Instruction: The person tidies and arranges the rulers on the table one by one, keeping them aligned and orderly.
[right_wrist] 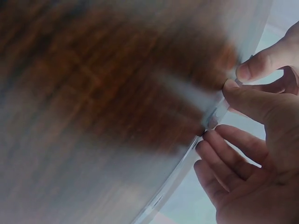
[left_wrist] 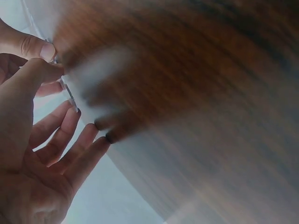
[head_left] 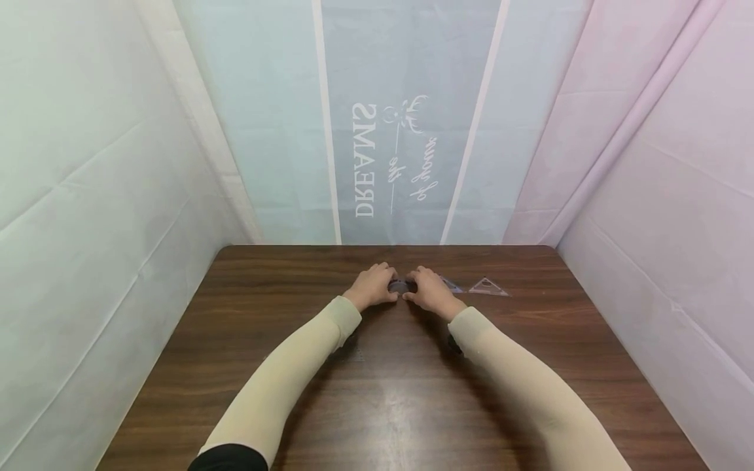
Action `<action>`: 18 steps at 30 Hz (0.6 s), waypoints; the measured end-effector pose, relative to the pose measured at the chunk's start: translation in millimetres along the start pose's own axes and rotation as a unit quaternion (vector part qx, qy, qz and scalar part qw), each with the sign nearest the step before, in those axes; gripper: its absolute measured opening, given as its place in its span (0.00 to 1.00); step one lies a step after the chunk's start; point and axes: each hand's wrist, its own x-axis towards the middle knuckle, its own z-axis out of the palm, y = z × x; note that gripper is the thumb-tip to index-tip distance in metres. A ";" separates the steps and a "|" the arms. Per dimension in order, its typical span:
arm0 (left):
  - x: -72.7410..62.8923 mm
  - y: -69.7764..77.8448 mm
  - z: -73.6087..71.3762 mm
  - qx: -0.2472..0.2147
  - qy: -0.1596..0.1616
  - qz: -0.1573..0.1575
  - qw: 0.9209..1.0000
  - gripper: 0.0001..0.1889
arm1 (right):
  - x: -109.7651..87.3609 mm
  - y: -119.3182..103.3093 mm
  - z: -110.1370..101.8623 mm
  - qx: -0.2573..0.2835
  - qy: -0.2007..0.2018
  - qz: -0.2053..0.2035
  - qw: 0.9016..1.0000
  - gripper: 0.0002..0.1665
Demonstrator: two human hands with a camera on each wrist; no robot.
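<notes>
Two set squares [head_left: 488, 288] are already laid in a row, a likely protractor [head_left: 398, 287] is pinched by left hand [head_left: 372, 286] and right hand [head_left: 431, 292] beside them on the tabletop [head_left: 283, 281], and a clear piece [head_left: 357, 354] is left by the left sleeve [head_left: 300, 356].

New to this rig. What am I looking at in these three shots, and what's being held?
No robot: these are a person's bare left hand and right hand. The wide shot comes from a head-worn camera looking forward and down; the close-ups come from one camera on each wrist. Both hands hold a small clear piece between them, near the far edge of the brown table; its exact shape is hard to tell. On the table, beyond the right hand, lie a bluish piece, partly hidden, and a clear triangle.
</notes>
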 end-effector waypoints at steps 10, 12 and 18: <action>-7.9 -1.5 -0.8 -0.024 0.004 0.022 0.999 0.22 | -4.6 0.2 0.7 -0.025 0.007 -0.027 0.999 0.29; -10.4 -1.7 -1.5 -0.026 0.005 0.021 0.999 0.22 | -6.0 0.2 1.3 -0.029 0.006 -0.028 0.999 0.29; -16.6 -2.6 -0.1 -0.025 0.015 0.027 0.999 0.21 | -9.8 0.8 3.3 -0.024 0.007 -0.028 0.999 0.29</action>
